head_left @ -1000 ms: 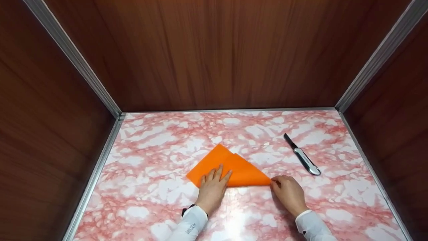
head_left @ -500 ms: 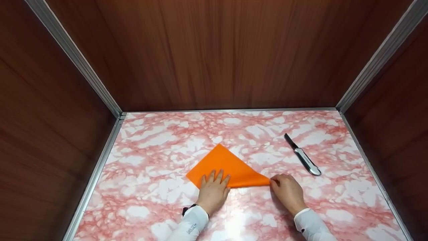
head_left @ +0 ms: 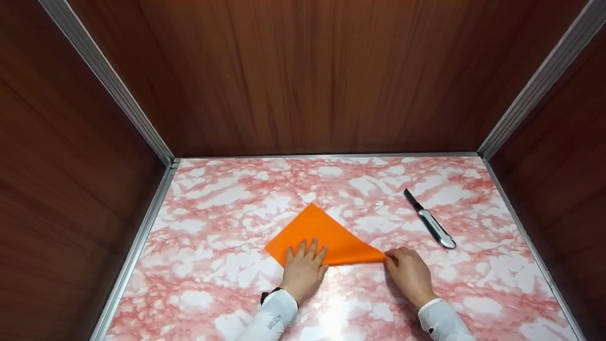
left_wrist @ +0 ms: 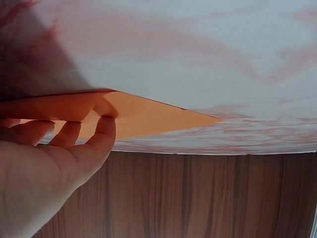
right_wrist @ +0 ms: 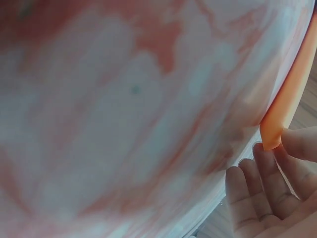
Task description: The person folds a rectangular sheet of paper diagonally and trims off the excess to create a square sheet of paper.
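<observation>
Orange paper is laid on the surface, touched by the left hand, palm down, fingers spread, its right corner pinched by the inward-angled right hand's thumb and fingers.

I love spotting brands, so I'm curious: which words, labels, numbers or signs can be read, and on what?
No text is legible.
Left sleeve: dark lettering, too small and blurred to read.
Knife handle: any markings are too small to read.
Orange sheet: no text visible.
</observation>
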`<state>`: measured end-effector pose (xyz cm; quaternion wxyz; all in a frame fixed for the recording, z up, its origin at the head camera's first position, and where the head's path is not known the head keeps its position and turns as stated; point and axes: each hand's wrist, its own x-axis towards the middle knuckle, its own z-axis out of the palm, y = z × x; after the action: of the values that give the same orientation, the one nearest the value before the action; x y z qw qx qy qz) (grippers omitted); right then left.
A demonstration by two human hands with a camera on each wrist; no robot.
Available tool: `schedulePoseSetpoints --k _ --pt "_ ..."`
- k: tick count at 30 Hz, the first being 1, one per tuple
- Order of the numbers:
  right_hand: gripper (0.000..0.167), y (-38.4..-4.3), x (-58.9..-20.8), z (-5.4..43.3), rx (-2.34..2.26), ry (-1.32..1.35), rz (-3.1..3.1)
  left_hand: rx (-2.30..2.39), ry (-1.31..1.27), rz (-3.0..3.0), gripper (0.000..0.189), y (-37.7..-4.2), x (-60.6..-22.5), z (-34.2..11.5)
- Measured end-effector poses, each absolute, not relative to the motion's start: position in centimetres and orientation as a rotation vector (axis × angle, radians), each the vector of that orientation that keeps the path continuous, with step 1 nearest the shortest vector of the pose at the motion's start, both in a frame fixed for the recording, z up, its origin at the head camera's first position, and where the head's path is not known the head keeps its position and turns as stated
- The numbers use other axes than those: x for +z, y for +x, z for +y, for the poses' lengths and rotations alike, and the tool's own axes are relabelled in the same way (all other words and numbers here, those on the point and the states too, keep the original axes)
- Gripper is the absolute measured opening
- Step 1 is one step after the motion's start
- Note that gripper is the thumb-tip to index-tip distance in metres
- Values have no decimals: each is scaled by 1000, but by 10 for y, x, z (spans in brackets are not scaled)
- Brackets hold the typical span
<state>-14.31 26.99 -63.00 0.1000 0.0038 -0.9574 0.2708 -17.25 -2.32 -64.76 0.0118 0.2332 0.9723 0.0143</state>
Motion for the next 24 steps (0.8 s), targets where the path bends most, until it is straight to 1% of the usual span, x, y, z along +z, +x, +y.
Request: schedulePoseSetpoints --k 12,24 --pt "18 -143 -629 270 812 -55 -2889 -26 729 3083 56 -171 -645 -21" --pt "16 -140 -631 269 741 22 -2869 -35 724 3087 57 -171 -644 -19"
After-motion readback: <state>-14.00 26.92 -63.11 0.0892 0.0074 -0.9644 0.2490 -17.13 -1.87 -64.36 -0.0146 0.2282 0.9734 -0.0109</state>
